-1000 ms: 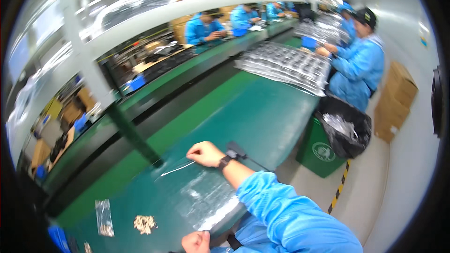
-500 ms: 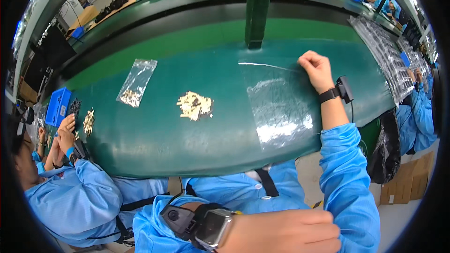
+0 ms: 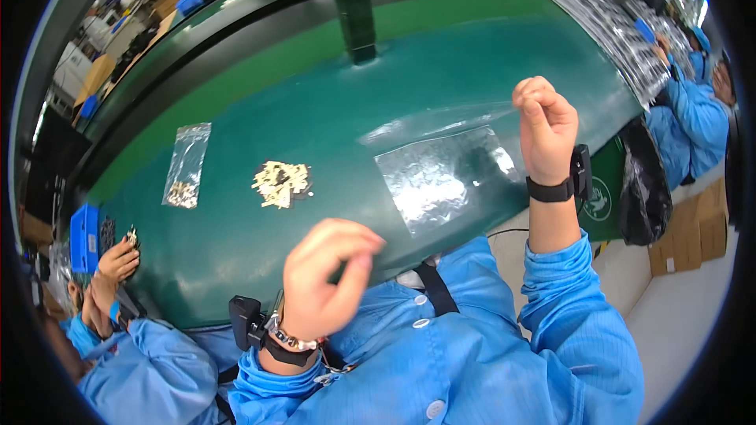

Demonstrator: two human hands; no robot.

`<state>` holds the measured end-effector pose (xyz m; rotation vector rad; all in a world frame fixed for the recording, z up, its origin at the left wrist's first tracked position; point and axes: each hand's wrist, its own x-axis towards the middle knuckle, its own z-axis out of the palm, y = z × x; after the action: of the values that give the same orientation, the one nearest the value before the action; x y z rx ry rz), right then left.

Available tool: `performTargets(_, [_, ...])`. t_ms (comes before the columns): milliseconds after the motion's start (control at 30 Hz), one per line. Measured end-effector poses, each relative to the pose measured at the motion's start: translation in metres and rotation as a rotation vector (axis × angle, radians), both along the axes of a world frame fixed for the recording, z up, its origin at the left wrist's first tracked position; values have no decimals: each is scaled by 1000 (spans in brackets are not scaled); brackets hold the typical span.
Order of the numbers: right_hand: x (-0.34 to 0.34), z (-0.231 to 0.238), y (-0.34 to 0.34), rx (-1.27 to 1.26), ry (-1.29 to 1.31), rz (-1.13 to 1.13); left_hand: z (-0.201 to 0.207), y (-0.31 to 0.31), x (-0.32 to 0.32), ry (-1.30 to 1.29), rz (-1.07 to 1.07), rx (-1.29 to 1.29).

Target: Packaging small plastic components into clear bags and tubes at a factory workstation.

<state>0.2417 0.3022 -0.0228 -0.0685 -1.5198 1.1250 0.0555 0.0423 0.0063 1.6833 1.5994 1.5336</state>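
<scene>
My right hand (image 3: 545, 130) is closed in a pinch on an edge of a large clear plastic bag (image 3: 441, 181). The held edge is raised off the green tabletop, while the shiny lower part lies flat near the front edge. Over the table's front edge hovers my left hand (image 3: 327, 275), thumb and bent fingers apart, with nothing visible in it. Beyond it lies a loose heap of small cream-coloured pieces (image 3: 282, 183) mixed with dark ones. Further left, a small clear bag (image 3: 187, 165) holds similar pieces at its near end.
A green post (image 3: 352, 8) rises from the table's far side. Flat clear packages (image 3: 591, 31) are stacked at the far right. On the left, a co-worker's hand (image 3: 118, 260) is beside a blue bin (image 3: 83, 240). A black bag (image 3: 646, 189) hangs at the right.
My left hand has swung up from across my body to above the table's front edge. The right hand still pinches the bag, whose upper edge is now lifted more. The view has turned.
</scene>
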Motion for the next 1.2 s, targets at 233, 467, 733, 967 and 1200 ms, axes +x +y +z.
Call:
performTargets(233, [39, 6, -25, 7, 93, 6, -7, 30, 20, 164, 273, 26])
performTargets(467, [49, 24, -36, 92, 180, -20, 14, 45, 23, 249, 275, 264])
performTargets(733, [62, 32, -39, 190, 185, -76, 28, 29, 37, 219, 221, 216])
performTargets(967, [65, 33, -45, 199, 237, -177, 42, 27, 43, 279, 82, 220])
performTargets(1200, [66, 38, -48, 215, 302, -122, 49, 25, 43, 230, 47, 240])
